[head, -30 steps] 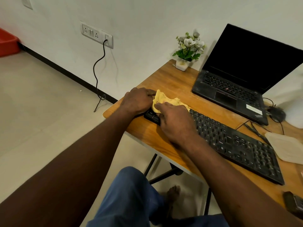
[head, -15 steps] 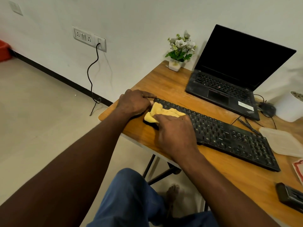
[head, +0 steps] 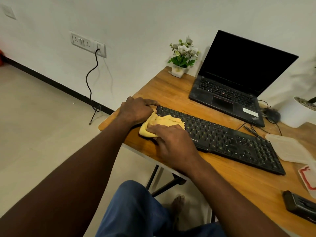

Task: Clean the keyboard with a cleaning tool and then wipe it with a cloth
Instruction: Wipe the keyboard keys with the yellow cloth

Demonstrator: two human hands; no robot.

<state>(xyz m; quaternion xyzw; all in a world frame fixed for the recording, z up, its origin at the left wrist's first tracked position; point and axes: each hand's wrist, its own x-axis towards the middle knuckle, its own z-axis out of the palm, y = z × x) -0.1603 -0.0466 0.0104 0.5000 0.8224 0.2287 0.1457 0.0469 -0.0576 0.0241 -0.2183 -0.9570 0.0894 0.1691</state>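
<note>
Right hand (head: 172,142) flat on yellow cloth (head: 164,121) over keyboard (head: 239,144)

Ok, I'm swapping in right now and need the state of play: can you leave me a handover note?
Left hand rests at the left end of the black full-size keyboard, bracing it; grip hidden.
Right hand presses the crumpled yellow cloth flat-fingered onto that end's keys.
Wiping is under way at the left end; the middle and right keys lie uncovered, probably left to wipe.

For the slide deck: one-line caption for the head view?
Right hand presses a yellow cloth on the left end of the black keyboard while the left hand rests at its corner.
</note>
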